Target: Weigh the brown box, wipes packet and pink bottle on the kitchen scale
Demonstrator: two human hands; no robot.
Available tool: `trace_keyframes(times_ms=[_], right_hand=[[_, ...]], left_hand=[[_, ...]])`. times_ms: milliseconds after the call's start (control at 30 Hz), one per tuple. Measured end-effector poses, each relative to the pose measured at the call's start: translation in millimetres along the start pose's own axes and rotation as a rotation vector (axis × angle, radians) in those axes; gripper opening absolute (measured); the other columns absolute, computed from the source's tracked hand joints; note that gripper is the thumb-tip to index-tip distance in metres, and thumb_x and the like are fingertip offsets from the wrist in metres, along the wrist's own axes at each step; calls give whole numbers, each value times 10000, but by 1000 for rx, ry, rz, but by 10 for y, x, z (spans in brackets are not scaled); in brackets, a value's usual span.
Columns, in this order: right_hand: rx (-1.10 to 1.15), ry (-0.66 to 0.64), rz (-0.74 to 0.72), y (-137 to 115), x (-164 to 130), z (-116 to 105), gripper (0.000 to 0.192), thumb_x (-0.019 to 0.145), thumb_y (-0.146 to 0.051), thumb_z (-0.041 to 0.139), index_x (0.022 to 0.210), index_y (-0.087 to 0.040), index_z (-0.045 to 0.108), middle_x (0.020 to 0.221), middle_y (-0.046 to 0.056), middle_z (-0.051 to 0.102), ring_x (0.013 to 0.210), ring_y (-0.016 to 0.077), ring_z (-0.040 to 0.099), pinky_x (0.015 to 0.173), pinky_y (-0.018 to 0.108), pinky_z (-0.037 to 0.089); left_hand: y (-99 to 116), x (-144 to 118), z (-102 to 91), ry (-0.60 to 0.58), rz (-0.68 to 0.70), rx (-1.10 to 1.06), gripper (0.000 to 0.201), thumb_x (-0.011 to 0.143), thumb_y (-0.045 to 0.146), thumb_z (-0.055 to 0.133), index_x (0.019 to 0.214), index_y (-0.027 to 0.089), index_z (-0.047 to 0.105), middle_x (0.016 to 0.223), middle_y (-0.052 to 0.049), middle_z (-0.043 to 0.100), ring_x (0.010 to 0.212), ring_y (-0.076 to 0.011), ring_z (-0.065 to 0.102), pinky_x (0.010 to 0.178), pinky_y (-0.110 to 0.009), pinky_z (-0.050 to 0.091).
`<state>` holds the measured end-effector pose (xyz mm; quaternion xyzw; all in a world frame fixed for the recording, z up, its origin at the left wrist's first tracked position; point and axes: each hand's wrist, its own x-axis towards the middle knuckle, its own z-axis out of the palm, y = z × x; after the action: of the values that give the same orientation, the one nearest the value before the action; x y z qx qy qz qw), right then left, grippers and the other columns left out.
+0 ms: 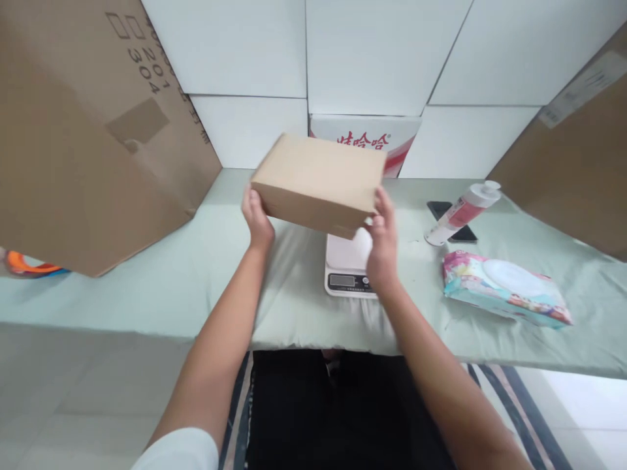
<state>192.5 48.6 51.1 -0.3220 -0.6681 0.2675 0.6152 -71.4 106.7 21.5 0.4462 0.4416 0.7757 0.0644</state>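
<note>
A plain brown cardboard box point(321, 173) is held up in the air, slightly tilted, between both hands. My left hand point(257, 219) grips its left end, and my right hand point(382, 245) grips the right end near the front corner. Beneath the box, a white digital kitchen scale point(337, 261) lies on the cloth-covered table. The box hides the rear of the scale's plate, and my right hand covers part of its button panel. Whether the scale's display shows any digits is too small to tell.
Large cardboard sheets stand at the left point(88, 150) and right point(578, 156). A white-and-pink bottle point(463, 212), a dark phone point(463, 234) and a wet wipes pack point(504, 290) are at right. Behind stands a white printed carton point(365, 134). An orange ring-shaped item point(24, 264) peeks out at left.
</note>
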Motion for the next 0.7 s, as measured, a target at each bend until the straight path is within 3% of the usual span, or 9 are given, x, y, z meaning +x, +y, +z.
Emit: trace_keyframes(times_ms=[100, 200, 267, 367, 467, 533, 633, 700], right_hand=[[54, -83, 57, -96, -81, 647, 606, 1069, -622, 372, 1613, -355, 389, 1643, 72, 424, 1515, 294, 422, 1262, 558, 385], [83, -167, 138, -59, -192, 1096, 647, 1058, -650, 372, 1601, -302, 424, 1615, 103, 442, 1540, 291, 372, 1295, 547, 338], [99, -233, 192, 9, -243, 1237, 663, 1049, -673, 360, 1566, -275, 479, 1578, 120, 474, 1522, 290, 392, 1298, 543, 337], [127, -308, 235, 73, -270, 1246, 664, 1040, -690, 358, 1505, -256, 549, 1549, 127, 509, 1500, 287, 422, 1300, 534, 335], [193, -324, 238, -1, -255, 1033, 624, 1028, -664, 437, 1526, -295, 515, 1575, 105, 505, 1470, 299, 469, 1223, 532, 440], [207, -248, 224, -89, -227, 734, 582, 1015, -617, 519, 1526, -339, 495, 1586, 91, 499, 1410, 303, 535, 1122, 511, 530], [66, 5, 140, -95, -135, 38, 494, 999, -496, 597, 1467, -363, 509, 1549, 83, 514, 1345, 288, 590, 1078, 496, 557], [-82, 289, 75, 59, -27, -504, 505, 947, -418, 648, 1427, -357, 505, 1460, 79, 549, 1343, 286, 583, 1115, 529, 527]], left_hand=[[-169, 318, -318, 232, -33, 62, 703, 993, 770, 298, 1123, 171, 641, 1154, -100, 678, 1193, -228, 643, 1105, -378, 509], [-291, 471, -623, 397, -115, 172, 632, 1030, 659, 235, 1057, 156, 616, 1125, -111, 671, 1140, -227, 643, 1052, -376, 529], [-358, 494, -755, 448, -173, 237, 534, 1035, 569, 252, 984, 165, 597, 1087, -105, 672, 1077, -224, 642, 1005, -375, 539], [-459, 503, -822, 470, -240, 274, 405, 1018, 462, 287, 895, 187, 557, 1008, -81, 662, 991, -209, 632, 929, -350, 541], [-527, 536, -789, 487, -283, 203, 302, 993, 388, 357, 849, 193, 538, 931, -56, 629, 916, -187, 608, 856, -311, 523], [-527, 561, -749, 527, -298, 106, 257, 980, 337, 388, 820, 187, 522, 885, -41, 597, 861, -165, 575, 805, -288, 497], [-463, 571, -688, 563, -301, 9, 239, 984, 280, 371, 793, 183, 478, 835, -17, 540, 813, -129, 518, 760, -257, 464], [-406, 560, -653, 568, -307, -24, 231, 994, 259, 343, 792, 192, 431, 820, -3, 498, 805, -116, 491, 751, -244, 458]])
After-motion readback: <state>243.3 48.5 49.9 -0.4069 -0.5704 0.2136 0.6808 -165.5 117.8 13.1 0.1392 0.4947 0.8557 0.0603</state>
